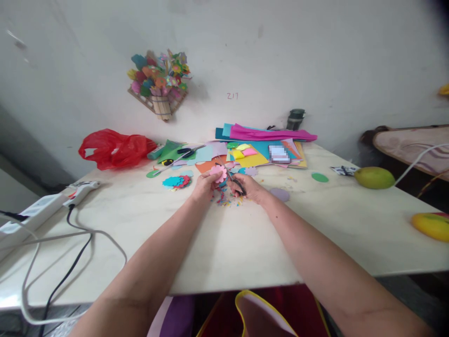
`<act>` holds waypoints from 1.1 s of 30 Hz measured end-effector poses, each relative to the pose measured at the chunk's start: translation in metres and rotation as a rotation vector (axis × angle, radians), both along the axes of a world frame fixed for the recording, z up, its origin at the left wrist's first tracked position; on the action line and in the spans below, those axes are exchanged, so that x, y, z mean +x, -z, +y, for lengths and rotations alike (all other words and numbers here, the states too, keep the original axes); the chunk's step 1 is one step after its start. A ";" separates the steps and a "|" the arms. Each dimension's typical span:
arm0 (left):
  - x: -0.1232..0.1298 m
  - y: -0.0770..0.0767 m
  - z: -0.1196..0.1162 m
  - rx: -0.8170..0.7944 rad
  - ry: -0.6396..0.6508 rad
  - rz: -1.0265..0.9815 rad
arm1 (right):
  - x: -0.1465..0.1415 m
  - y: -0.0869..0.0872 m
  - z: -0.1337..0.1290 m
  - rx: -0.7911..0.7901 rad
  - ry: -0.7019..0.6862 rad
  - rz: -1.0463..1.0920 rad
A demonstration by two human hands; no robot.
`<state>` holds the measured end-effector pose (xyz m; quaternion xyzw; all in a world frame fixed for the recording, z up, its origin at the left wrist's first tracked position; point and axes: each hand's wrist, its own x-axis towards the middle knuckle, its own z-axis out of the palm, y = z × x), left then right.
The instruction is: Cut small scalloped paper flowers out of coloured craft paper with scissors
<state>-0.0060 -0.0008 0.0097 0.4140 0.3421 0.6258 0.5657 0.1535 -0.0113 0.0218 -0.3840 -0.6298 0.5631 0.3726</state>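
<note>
Left hand (206,184) is pinched around a pink paper flower (219,173), scissors (230,174) are gripped in right hand (248,187), scalloped cutouts (173,181) are already stacked, plain circles (320,177) seemingly left uncut.

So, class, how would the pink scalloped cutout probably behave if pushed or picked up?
The pink cutout looks thin and flat, so it's probably light and likelier to slide than roll. Held in the left hand, it shows no obvious droop, suggesting some stiffness.
</note>
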 end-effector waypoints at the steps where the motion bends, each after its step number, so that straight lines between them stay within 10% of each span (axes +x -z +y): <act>1: 0.000 0.000 0.000 -0.006 0.000 -0.005 | 0.000 0.001 0.001 0.003 -0.001 0.009; 23: -0.001 0.003 0.003 0.033 -0.009 -0.030 | -0.002 0.009 0.008 0.016 -0.022 0.086; 33: -0.009 0.006 0.001 0.087 0.173 0.277 | 0.012 0.009 0.018 0.088 0.152 0.143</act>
